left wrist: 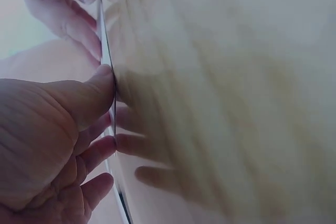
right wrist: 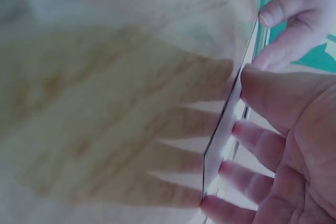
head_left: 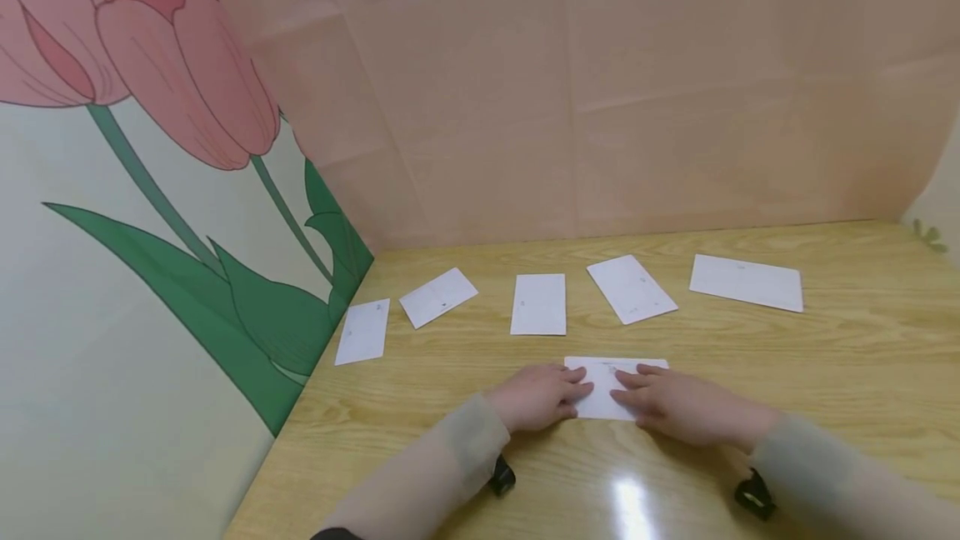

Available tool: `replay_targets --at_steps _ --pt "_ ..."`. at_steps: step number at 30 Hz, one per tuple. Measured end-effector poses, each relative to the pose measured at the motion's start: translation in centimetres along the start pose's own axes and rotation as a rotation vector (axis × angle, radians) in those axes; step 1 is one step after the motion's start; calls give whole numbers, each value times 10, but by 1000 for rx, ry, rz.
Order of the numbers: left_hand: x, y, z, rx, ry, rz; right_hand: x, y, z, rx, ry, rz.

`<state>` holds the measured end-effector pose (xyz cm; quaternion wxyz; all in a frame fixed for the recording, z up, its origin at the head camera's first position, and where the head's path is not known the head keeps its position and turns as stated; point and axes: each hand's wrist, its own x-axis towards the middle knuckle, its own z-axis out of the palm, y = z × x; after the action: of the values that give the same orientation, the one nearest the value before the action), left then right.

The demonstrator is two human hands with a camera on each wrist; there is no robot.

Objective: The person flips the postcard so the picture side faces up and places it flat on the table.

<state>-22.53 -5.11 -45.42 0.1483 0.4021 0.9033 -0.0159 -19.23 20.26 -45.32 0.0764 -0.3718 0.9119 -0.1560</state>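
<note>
A white card point(head_left: 600, 386) with a small faint mark lies flat near the middle of the wooden table, its long side running left to right. My left hand point(head_left: 534, 398) rests on its left end with the fingers stretched over it. From the other side my right hand point(head_left: 686, 408) lies on the right end, fingers spread and pointing inward. Seen almost edge-on in the left wrist view, the card point(left wrist: 106, 51) has the left thumb at its near edge. In the right wrist view the right fingertips touch the card point(right wrist: 211, 169) along its face.
Beyond the hands several more white cards lie apart in a loose row: one upright card point(head_left: 538, 304) in the middle, a tilted card point(head_left: 632, 288), a card point(head_left: 746, 282) at the right, and two at the left. A tulip-patterned wall point(head_left: 150, 290) borders the wooden table point(head_left: 420, 394).
</note>
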Motion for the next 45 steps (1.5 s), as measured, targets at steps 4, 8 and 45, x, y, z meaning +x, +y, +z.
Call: replay_targets --at_steps 4,8,45 --pt "-9 -5 4 21 23 15 0 4 1 31 2 26" --pt "-16 -8 5 31 40 22 -3 10 -1 40 25 56" --pt "24 -17 -9 -240 107 -400 33 22 -11 160 41 401"
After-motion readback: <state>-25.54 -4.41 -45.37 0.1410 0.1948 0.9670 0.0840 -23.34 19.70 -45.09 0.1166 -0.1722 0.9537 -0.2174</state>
